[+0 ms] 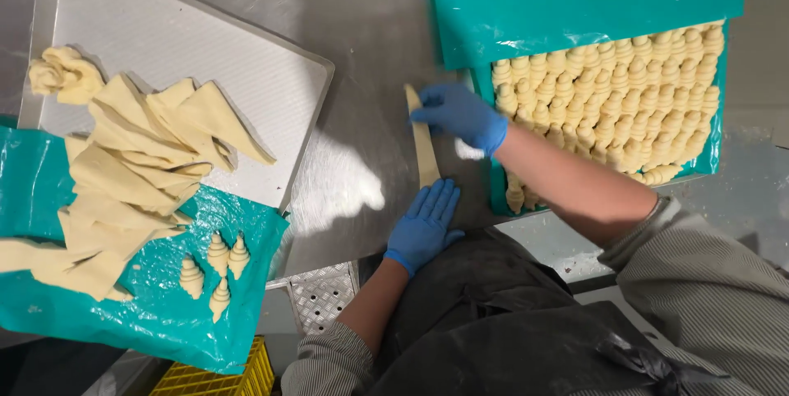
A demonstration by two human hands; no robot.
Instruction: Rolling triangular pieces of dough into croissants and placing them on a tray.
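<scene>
We see the left hand [423, 227] flat on the dough strip's [424, 146] near end. Right hand [462, 115] pinches its far end, beside the tray of rolled croissants [625, 108].

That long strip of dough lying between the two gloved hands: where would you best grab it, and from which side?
Probably at the wide end of the dough strip, next to the left hand. It lies flat on the steel table, so come from above and slide the fingers under the edge. The right hand already rests on the narrow far tip.

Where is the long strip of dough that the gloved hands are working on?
The dough strip lies on the steel table between the left hand and the right hand, left of the croissant tray.
</scene>
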